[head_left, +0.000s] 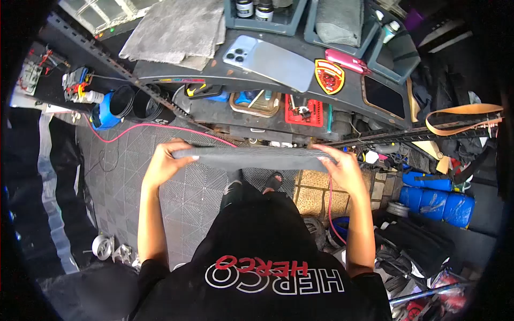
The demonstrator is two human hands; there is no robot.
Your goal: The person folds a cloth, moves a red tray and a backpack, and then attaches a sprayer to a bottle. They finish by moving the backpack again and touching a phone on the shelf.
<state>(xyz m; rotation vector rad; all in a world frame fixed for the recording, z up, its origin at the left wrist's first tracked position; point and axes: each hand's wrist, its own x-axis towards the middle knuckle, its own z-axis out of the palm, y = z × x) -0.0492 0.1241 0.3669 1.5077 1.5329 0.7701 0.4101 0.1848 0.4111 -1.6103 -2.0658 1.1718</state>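
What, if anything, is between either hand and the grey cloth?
Nothing visible. The left hand grips one end of the grey cloth and the right hand the other. The pale blue phone lies beyond the cloth, not in between.

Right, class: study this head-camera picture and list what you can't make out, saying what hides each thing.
All in the head view:
1. The far side of the grey cloth, stretched between the left hand and right hand: its near side hides it.
2. The screen of the pale blue phone: turned down toward the bench top.
3. The writing on the black bottles: too small; the picture's top edge also cuts them.
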